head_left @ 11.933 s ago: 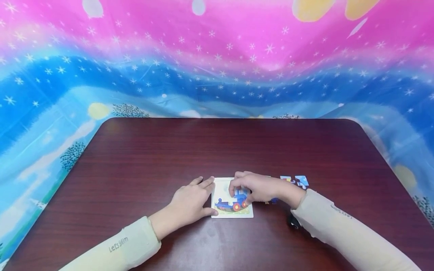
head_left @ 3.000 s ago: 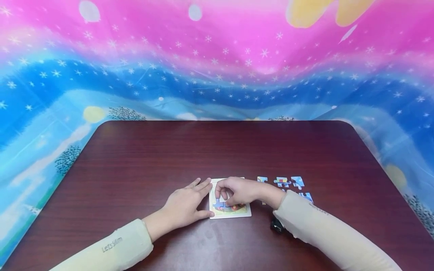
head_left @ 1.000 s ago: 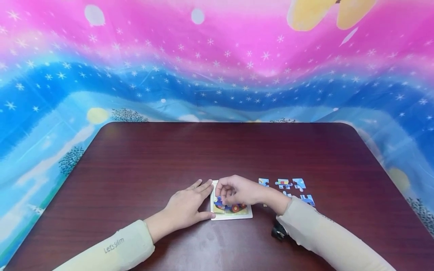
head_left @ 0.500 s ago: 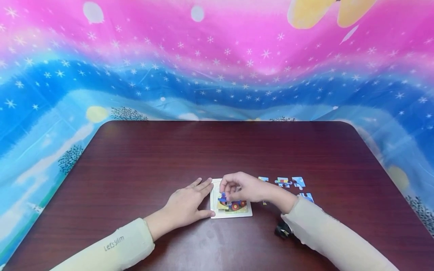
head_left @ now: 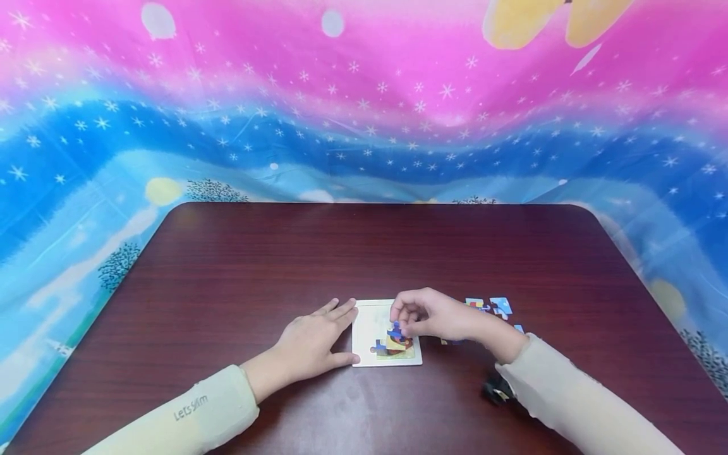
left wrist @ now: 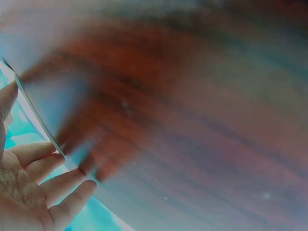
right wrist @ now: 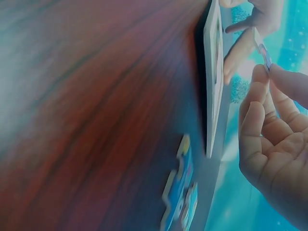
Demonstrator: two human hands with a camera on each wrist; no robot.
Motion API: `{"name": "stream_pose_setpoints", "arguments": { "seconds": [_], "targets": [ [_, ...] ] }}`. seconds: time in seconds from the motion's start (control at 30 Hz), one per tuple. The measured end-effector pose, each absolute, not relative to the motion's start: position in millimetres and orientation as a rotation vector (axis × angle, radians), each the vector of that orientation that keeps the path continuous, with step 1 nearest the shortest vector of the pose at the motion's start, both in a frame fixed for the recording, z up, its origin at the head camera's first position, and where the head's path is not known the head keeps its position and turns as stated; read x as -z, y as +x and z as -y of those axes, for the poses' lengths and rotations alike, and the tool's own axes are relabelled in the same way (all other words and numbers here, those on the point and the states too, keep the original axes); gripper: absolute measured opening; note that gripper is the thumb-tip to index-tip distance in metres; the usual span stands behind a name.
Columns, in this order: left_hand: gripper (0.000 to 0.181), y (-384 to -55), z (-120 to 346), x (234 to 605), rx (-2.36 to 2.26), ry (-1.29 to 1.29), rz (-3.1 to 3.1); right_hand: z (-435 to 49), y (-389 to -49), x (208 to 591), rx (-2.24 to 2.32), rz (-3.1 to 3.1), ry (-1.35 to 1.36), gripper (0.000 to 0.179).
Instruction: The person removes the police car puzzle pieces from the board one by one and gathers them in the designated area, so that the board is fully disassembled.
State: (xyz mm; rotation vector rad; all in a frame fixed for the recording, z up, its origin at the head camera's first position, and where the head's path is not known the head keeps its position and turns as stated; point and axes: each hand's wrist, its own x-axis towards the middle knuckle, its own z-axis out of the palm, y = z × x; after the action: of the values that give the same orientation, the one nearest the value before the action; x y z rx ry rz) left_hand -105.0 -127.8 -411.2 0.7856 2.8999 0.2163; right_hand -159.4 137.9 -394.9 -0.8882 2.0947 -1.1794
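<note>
My right hand [head_left: 435,314] pinches a blue and yellow jigsaw piece [head_left: 396,337] between thumb and forefinger, raised over the right part of the white puzzle frame [head_left: 364,319]. In the right wrist view the pinched piece [right wrist: 262,49] is seen edge-on, apart from the frame [right wrist: 211,82]. My left hand [head_left: 313,344] lies with straight fingers on the frame's left edge. Below the raised piece, a few fitted pieces [head_left: 392,358] show along the frame's bottom right; the raised piece partly hides them. The frame's left and upper part shows its pale base.
Several loose jigsaw pieces [head_left: 500,307] lie on the dark wooden table [head_left: 273,253] right of the frame, partly hidden by my right forearm. A black device [head_left: 497,388] is at my right wrist. Behind the table hangs a pink and blue cloth [head_left: 364,126].
Over the last second my right hand has lifted the blue and yellow piece out of the frame's left side and carried it to the right. My left hand has stayed on the frame.
</note>
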Motion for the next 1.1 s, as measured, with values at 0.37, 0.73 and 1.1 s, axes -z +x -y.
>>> {"name": "stream_pose_setpoints", "arguments": {
  "seconds": [0.37, 0.73, 1.1],
  "targets": [
    [0.081, -105, 129, 411, -0.221, 0.794, -2.887, -174, -152, 396, 1.19, -2.132, -0.87, 0.011],
    [0.081, -105, 130, 410, -0.22, 0.792, -2.893, -209, -142, 393, 1.198, -2.165, -0.868, 0.012],
    [0.082, -106, 129, 411, -0.217, 0.785, -2.891, -225, -130, 400, 1.19, -2.153, -0.876, 0.013]
  ]
}}
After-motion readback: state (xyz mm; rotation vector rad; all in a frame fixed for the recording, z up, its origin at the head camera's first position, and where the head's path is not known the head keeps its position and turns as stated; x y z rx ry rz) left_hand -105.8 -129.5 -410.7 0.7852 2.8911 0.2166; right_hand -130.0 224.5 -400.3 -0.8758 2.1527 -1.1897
